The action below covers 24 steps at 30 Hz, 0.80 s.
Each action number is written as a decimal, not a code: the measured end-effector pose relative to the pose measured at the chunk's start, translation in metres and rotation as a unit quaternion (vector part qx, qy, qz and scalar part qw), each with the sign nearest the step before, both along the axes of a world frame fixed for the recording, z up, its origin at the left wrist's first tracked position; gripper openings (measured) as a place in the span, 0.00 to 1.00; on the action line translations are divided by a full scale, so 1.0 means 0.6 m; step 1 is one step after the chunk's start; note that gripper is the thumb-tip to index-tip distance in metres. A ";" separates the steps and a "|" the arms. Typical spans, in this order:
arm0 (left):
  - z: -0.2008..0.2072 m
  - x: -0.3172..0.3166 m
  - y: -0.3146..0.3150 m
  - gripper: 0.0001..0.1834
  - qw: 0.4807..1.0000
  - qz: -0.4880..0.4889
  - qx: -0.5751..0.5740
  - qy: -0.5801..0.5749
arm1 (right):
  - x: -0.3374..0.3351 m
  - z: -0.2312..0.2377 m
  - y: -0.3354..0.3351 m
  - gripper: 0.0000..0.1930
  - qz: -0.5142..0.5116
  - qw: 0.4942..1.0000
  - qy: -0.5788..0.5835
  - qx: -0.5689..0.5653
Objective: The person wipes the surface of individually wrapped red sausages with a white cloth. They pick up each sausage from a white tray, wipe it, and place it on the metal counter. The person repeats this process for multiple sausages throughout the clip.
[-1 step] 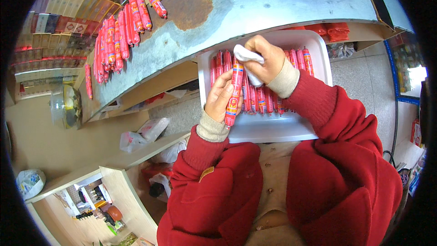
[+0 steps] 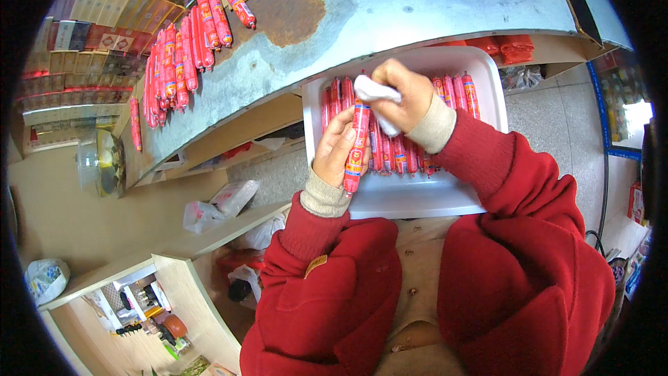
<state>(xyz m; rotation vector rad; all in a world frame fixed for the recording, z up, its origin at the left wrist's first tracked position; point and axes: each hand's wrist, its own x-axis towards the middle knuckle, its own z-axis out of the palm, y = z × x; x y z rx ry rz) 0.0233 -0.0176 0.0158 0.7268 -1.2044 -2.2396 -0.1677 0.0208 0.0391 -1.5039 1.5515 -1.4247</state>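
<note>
My left hand [image 2: 335, 150] is closed around a red-wrapped sausage [image 2: 355, 157], held upright in the picture above a white plastic tub [image 2: 417, 202]. In my right hand [image 2: 405, 94] is a bunched white cloth [image 2: 376, 89], pressed against the sausage's upper end. Part of the cloth hangs below the fingers. Beneath my hands, rows of similar red-wrapped sausages [image 2: 399, 153] lie in the tub; my hands and the cloth cover some of them. More wrapped sausages [image 2: 167, 63] are lined up on the worn metal countertop [image 2: 390, 7] at the far left.
Stacked cigarette-like cartons [image 2: 76, 7] fill the far left. The counter's edge runs just beyond the tub, with red plastic bags [image 2: 511, 49] on a shelf under it. A wooden drawer [image 2: 139, 306] with small items stands at lower left, near white plastic bags [image 2: 219, 209].
My right hand and the cloth have shifted very slightly left along the sausage's upper end. My left hand keeps its hold almost unmoved.
</note>
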 end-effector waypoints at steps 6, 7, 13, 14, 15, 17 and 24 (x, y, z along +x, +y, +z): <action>0.008 -0.011 -0.004 0.20 0.992 0.128 0.004 -0.001 | 0.032 -0.001 0.025 0.13 0.203 0.972 0.093 -0.078; 0.009 -0.009 -0.004 0.21 0.990 0.142 -0.009 -0.001 | 0.034 0.000 0.029 0.13 0.229 0.967 0.088 -0.075; 0.006 -0.007 0.000 0.22 0.994 0.097 0.040 0.018 | 0.023 -0.001 0.012 0.13 0.175 0.974 0.121 -0.073; 0.006 -0.006 0.001 0.22 0.995 0.075 0.056 0.029 | 0.017 -0.003 0.006 0.12 0.133 0.983 0.104 -0.076; 0.006 -0.005 0.001 0.22 0.996 0.069 0.059 0.009 | 0.010 -0.005 0.002 0.12 0.097 0.989 0.087 -0.074; 0.005 -0.005 0.003 0.22 0.996 0.055 0.062 -0.025 | -0.004 -0.009 -0.007 0.10 0.016 0.992 0.093 -0.080; 0.000 -0.004 0.002 0.21 0.998 0.037 0.053 -0.008 | -0.011 -0.013 -0.004 0.11 0.025 0.993 0.087 -0.080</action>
